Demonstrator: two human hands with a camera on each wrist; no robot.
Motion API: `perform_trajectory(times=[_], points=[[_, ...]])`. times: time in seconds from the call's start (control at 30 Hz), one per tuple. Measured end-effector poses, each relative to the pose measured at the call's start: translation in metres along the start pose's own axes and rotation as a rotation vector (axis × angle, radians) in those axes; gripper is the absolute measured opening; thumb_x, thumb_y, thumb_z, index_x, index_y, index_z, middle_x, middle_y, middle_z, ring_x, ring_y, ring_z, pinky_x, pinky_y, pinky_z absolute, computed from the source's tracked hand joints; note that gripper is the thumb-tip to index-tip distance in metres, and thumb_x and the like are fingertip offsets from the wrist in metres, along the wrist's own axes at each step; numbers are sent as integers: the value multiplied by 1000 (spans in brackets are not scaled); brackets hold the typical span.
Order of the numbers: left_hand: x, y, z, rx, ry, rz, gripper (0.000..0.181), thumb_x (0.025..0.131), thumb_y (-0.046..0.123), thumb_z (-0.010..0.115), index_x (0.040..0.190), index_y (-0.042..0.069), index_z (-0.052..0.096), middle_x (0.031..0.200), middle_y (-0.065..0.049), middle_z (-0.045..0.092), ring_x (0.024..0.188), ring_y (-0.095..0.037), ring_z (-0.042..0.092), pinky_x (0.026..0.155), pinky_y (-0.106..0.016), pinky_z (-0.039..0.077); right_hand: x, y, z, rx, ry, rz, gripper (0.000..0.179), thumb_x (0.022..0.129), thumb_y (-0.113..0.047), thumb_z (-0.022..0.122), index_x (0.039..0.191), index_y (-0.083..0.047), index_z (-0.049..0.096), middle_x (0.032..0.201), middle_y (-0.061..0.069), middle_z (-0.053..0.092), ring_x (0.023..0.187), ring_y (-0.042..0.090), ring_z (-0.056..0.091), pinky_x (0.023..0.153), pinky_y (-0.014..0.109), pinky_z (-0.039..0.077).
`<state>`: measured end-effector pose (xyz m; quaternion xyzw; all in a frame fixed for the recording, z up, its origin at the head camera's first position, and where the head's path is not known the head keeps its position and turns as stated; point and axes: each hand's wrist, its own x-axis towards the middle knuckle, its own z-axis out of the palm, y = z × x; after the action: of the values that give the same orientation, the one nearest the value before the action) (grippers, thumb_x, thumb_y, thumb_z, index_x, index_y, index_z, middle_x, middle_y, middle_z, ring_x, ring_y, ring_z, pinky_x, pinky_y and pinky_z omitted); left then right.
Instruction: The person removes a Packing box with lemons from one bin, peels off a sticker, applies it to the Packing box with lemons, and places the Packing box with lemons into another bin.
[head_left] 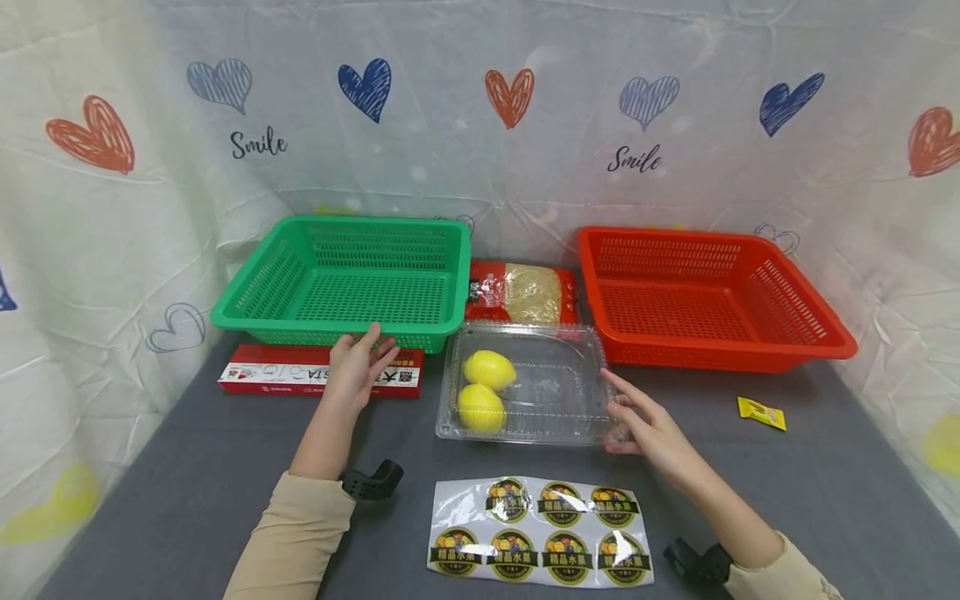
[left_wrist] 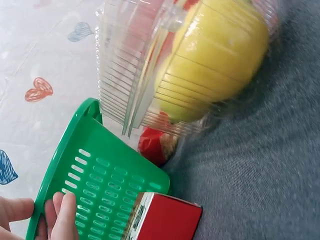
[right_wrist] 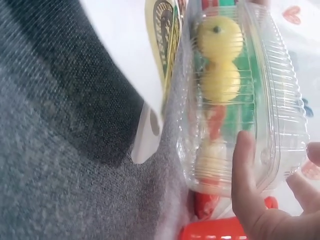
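A clear plastic clamshell box, lid down, sits mid-table with two yellow lemons in its left half. My right hand is at its right side, fingers extended and spread along the edge; the right wrist view shows a finger beside the clear wall. My left hand hovers over a red and white box, at the front of the green basket. Its fingers are parted and hold nothing that I can make out. In the left wrist view those fingertips overlap the basket's rim.
Behind the clear box lies a red bag of pale contents. A red basket stands at the back right, with a small yellow packet in front of it. Nearest me is a sheet of round fruit stickers.
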<state>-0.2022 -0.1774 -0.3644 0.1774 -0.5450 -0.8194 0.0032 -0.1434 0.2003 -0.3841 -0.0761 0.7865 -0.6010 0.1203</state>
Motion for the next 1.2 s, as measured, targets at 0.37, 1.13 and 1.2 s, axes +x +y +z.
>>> perform_trajectory(times=[0.37,1.13,1.2], points=[[-12,1,-5,211,-144,-37,51,97,22,45,139,-1,30,134,-21,41,118,-25,50,92,-31,42,-16,0,-4,-230,92,-91,50,94,-19,53,141,-17,37,122,22,42,79,27,61,68,31,54],[-54,-11,-12,443,-285,122,42,93,14,54,128,-7,43,121,-27,51,98,-20,61,86,-35,47,-39,-6,6,-475,311,-381,34,81,-6,69,113,-12,63,102,0,62,90,8,55,67,24,52],[-57,-13,-13,449,-315,141,42,92,12,55,127,-8,44,119,-29,51,96,-19,62,86,-36,47,-40,-7,8,-459,308,-409,33,79,-4,70,110,-12,64,101,1,63,89,8,56,67,24,52]])
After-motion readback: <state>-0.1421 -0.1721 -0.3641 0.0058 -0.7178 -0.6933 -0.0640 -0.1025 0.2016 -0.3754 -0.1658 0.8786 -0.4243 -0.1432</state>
